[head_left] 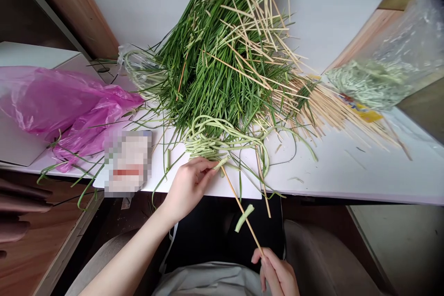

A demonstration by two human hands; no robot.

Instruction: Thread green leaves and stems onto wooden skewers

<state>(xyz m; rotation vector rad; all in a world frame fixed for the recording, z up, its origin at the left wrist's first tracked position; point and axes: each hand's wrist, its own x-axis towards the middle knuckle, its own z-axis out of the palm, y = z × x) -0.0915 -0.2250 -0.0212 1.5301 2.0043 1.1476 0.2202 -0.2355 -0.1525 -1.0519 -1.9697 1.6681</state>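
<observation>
Head view: left hand [189, 189], fingertips [208, 165] pinched narrow on a green stem [220, 163] at the bamboo skewer's [240, 208] top end. Right hand [275, 273], fingers [258, 255] closed around its lower end, below the white table [222, 189] edge.

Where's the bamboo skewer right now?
The bamboo skewer sits centre-bottom of the head view, its lower end in the right hand, its upper end at the green stalk piece pinched by the left hand.

White table [347, 171]: green stalks [215, 78], bamboo skewers [329, 111], pink bag [65, 106].
</observation>
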